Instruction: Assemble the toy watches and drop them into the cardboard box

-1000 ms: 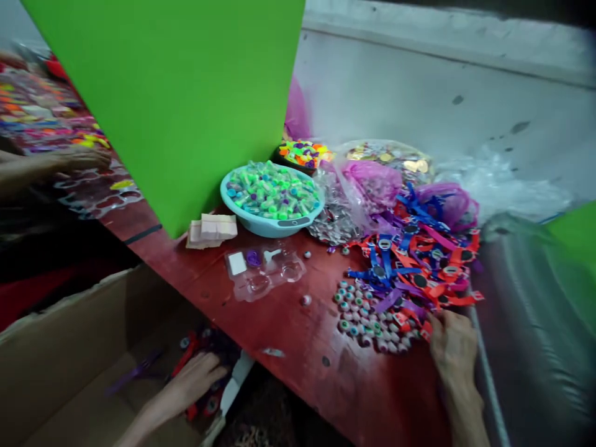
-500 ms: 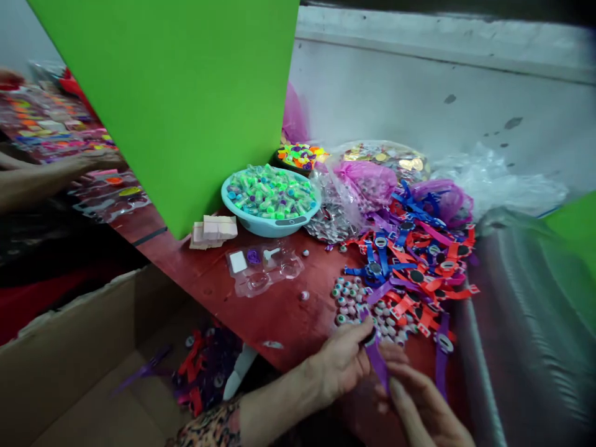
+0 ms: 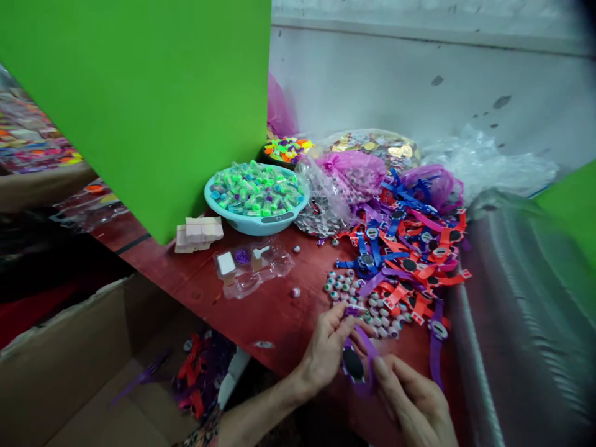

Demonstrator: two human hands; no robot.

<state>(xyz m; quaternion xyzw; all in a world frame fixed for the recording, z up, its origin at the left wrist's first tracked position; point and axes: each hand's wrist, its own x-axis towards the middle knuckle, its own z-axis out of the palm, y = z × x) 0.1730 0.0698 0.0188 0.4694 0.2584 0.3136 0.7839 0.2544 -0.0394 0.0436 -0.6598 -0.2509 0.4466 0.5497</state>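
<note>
A purple toy watch (image 3: 354, 364) with a dark round face hangs bent into a loop between my hands, near the table's front edge. My left hand (image 3: 326, 347) pinches one end of its strap. On the other side, my right hand (image 3: 410, 397) has its thumb and fingers closed on the strap. Just beyond them lie many small eyeball-like beads (image 3: 342, 285). A heap of red, blue and purple toy watches (image 3: 410, 264) spreads behind and to the right. One purple watch (image 3: 437, 329) lies apart at the right.
A blue basin (image 3: 261, 225) of green capsules, a clear tray (image 3: 254, 279) and paper slips (image 3: 199, 233) stand left. A cardboard box (image 3: 69, 347) holds watches below. A green panel (image 3: 153, 105) rises at left; another person's arm (image 3: 41, 188) is beyond it.
The purple watch has gone from a nearly straight strap to a loop, its dark face now hanging lower. My left hand has moved slightly left. The whole view has shifted a little.
</note>
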